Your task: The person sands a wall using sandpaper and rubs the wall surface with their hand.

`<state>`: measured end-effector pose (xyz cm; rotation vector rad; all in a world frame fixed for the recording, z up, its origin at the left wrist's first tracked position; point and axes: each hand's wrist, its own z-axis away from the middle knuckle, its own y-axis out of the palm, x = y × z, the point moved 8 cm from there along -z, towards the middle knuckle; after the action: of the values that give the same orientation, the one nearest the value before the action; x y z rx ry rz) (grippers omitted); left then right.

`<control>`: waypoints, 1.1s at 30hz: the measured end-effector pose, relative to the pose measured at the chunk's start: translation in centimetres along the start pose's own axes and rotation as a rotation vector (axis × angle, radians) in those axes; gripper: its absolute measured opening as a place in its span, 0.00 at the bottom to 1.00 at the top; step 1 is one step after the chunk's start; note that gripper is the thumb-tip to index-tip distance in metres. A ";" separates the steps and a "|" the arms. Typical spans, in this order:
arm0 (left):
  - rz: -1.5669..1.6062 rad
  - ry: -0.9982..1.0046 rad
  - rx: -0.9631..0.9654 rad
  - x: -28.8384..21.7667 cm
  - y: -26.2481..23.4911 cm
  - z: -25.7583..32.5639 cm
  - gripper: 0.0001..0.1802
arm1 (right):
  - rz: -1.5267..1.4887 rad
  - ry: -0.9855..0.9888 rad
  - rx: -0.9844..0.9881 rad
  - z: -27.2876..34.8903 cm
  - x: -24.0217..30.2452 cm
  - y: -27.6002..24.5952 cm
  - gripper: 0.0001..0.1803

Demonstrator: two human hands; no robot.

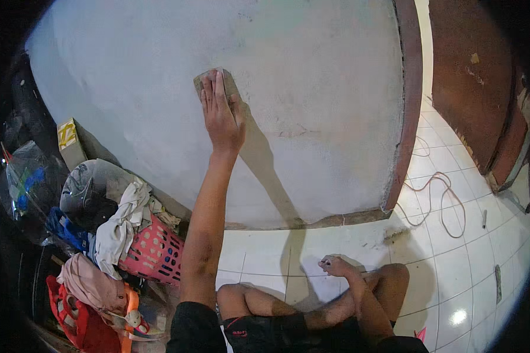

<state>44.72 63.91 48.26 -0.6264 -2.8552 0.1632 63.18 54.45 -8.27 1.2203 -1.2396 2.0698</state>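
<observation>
My left arm reaches up to the pale, patchy wall (318,76). Under my left hand (221,115) lies a flat, grey-brown sanding block (232,84), pressed against the wall. The fingers stretch along its face and the thumb lies at its right side. Its underside is hidden. My right hand (335,266) is down by my bent knee, over the white tiles, with the forearm across my leg. Its fingers are curled together, and whatever small thing may be between them cannot be made out.
A pink basket (153,250) with clothes stands left of my arm. Nearby are a grey helmet (88,191), a red bag (79,317) and a yellow-topped box (70,144). A thin cable (433,194) loops over the tiles at right, near a brown door (471,76).
</observation>
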 end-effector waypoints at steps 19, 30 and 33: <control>0.074 -0.094 -0.134 -0.2 0.1 -1.9 0.29 | -0.017 -0.017 -0.030 0.9 1.9 -1.1 0.25; 0.051 0.023 -0.114 -2.2 -1.2 3.5 0.32 | 0.017 -0.142 -0.089 0.7 1.8 -0.7 0.24; 0.014 -0.049 -0.067 -1.1 -0.7 -0.2 0.33 | 0.053 -0.085 -0.063 0.2 0.9 -0.1 0.24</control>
<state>45.49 62.77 48.39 -0.6644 -2.9143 0.0865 62.89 54.25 -7.36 1.2720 -1.3790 2.0188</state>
